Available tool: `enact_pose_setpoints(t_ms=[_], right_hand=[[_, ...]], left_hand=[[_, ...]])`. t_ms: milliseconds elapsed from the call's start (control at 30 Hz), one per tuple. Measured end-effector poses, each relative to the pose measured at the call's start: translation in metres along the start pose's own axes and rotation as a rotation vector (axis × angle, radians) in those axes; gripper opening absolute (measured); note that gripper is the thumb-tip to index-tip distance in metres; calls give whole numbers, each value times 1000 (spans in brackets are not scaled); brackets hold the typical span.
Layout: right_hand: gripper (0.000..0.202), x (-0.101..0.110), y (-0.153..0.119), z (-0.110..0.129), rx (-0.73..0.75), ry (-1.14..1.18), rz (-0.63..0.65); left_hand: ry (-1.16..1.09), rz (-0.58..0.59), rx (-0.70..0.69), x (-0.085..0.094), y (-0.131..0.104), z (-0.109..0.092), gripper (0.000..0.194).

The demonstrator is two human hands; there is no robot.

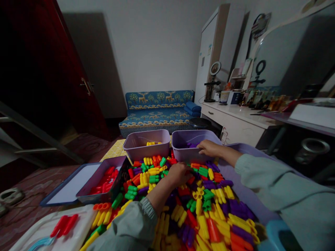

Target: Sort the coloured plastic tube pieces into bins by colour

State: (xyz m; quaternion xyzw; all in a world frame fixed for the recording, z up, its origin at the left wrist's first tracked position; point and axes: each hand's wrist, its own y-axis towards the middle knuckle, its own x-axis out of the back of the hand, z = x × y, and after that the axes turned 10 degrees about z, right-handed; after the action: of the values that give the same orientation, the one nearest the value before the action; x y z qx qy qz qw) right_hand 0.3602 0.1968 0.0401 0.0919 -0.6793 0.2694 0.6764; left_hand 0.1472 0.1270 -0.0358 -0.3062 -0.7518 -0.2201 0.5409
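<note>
My right hand (209,148) reaches over the rim of the right lavender bin (181,150), its fingers loosely bent and holding nothing I can see. Purple plastic tube blocks (191,145) lie in that bin, just beside the fingertips. My left hand (178,175) is down on a heap of coloured tube blocks (206,204), with its fingers curled in among them. A red block (191,180) shows beside those fingers; whatever they grip is hidden. The left lavender bin (146,150) contains a few yellow tube blocks (153,143).
A dark purple bin (98,198) with red blocks stands at left, next to a blue-framed white board (70,183). A white lid (81,223) carries a red block piece (64,226). Behind are a blue patterned sofa (157,116) and a dressing table (235,113).
</note>
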Motion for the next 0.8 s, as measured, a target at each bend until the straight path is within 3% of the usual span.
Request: enact_pose_setpoints(t_ms=[800], right_hand=[[14,-9,-5,8,-11,-34,-38]], left_hand=[[12,-8,-17,-2,-3,-4,26]])
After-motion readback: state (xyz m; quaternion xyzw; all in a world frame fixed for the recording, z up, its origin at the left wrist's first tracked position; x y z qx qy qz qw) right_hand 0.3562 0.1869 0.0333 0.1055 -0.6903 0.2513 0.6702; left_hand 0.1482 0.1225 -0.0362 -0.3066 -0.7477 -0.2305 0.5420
